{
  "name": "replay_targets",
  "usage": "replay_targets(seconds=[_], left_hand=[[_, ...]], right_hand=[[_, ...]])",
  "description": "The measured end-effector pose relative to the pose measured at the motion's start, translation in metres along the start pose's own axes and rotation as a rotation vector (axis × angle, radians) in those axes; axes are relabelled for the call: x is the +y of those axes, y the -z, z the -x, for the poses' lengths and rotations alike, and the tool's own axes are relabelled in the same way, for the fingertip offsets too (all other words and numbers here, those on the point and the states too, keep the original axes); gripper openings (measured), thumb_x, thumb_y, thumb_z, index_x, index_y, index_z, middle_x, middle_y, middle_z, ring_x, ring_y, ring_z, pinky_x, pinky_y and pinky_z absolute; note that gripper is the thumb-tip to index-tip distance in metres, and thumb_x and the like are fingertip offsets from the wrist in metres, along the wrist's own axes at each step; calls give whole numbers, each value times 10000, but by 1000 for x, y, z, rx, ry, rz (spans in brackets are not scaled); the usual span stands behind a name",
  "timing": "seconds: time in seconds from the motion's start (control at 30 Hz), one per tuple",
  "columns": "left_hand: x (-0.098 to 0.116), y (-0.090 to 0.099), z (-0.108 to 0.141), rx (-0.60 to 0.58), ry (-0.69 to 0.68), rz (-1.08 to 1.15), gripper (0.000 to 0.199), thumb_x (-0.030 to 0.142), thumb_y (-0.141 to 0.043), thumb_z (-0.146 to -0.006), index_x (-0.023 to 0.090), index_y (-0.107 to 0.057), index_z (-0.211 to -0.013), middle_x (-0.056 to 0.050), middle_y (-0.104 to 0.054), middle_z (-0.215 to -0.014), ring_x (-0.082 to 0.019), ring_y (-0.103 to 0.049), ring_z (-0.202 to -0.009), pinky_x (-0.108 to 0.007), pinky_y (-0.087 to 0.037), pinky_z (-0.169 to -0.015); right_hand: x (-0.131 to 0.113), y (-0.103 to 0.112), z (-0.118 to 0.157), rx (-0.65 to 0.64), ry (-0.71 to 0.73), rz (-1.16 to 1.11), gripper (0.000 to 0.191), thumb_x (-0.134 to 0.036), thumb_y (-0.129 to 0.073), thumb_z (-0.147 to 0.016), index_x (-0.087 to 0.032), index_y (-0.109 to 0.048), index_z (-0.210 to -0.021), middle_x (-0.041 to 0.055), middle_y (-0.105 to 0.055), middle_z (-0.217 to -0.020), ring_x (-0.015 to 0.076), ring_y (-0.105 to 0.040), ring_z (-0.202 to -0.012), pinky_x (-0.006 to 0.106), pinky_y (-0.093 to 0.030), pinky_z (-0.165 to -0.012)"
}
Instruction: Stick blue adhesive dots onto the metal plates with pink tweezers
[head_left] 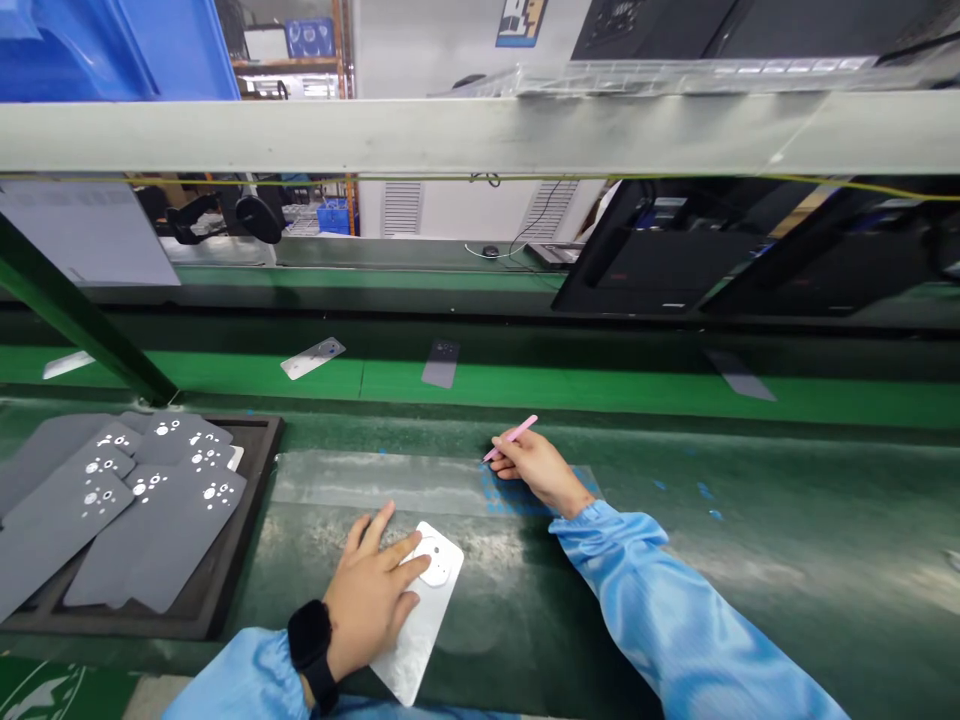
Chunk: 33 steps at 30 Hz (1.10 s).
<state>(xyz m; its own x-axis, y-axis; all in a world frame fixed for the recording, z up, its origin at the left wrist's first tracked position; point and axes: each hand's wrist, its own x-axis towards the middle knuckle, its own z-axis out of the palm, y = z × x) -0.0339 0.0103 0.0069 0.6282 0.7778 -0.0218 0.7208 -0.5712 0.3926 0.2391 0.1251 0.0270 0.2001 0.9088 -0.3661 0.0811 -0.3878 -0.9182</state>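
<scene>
The flat, shiny white plate lies on the green table near its front edge. The left hand rests on it, fingers spread. The right hand pinches a thin pink tool by blue dots on a clear plastic strip. Farther left, a black tray holds flat gray sheets.

Left hand covers part of panel. Right hand hides part of film and of pink tool; tip contact too small to tell. Gray sheets hide much of tray, both cut by left edge. Sleeves run off bottom edge. Blue bin cropped at top.
</scene>
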Motion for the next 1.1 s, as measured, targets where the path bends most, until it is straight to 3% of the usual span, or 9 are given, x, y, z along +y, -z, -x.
replay_targets(seconds=[0.3, 0.53, 0.7, 0.8, 0.9, 1.1], left_hand=[[-2, -8, 0, 104, -78, -20, 299, 370, -618, -841, 277, -640, -1124, 8, -639, -1241, -312, -281, -1383, -545, -258, -1101], [5, -19, -6, 195, -30, 8, 212, 375, -687, -791, 230, -664, -943, -26, -701, -1100, -337, -372, -1320, -574, -285, -1042], [8, -13, -18, 153, -54, 45, 421, 436, -705, -753, 225, -612, -1106, -54, -582, -1311, -344, -299, -1364, -574, -245, -1083], [7, -9, -24, 122, -46, 45, 527, 444, -693, -762, 264, -548, -1235, -36, -578, -1320, -351, -272, -1375, -596, -221, -1089], [4, -9, -27, 149, 13, 41, 549, 469, -702, -752, 267, -551, -1240, -37, -613, -1272, -358, -297, -1359, -600, -230, -1081], [-1, -12, -26, 263, 147, 21, 552, 522, -747, -688, 238, -617, -1144, -67, -656, -1183, -369, -371, -1304, -591, -290, -1041]], right_hand=[[-2, 0, 0, 0, -34, -28, 241, -50, -603, -829, -152, -549, -617, -1, -630, -496, 80, -591, -405, 126, -483, -377], [0, 1, -2, -5, -60, -56, 264, -100, -644, -821, -155, -551, -580, -2, -603, -460, 81, -582, -393, 130, -484, -384], [-5, 6, 1, -35, -71, -117, 270, -138, -653, -822, -154, -555, -572, 15, -635, -523, 106, -644, -490, 152, -522, -452], [-5, 7, 12, -64, -50, -197, 275, -211, -699, -791, -162, -548, -568, 7, -621, -517, 132, -669, -546, 189, -554, -516], [1, -4, 33, -88, -21, -227, 262, -277, -746, -737, -167, -558, -592, 3, -628, -533, 136, -665, -549, 208, -560, -533], [18, -50, 74, -134, -78, -192, 271, -349, -746, -702, -170, -553, -640, 7, -650, -548, 114, -630, -493, 199, -532, -486]])
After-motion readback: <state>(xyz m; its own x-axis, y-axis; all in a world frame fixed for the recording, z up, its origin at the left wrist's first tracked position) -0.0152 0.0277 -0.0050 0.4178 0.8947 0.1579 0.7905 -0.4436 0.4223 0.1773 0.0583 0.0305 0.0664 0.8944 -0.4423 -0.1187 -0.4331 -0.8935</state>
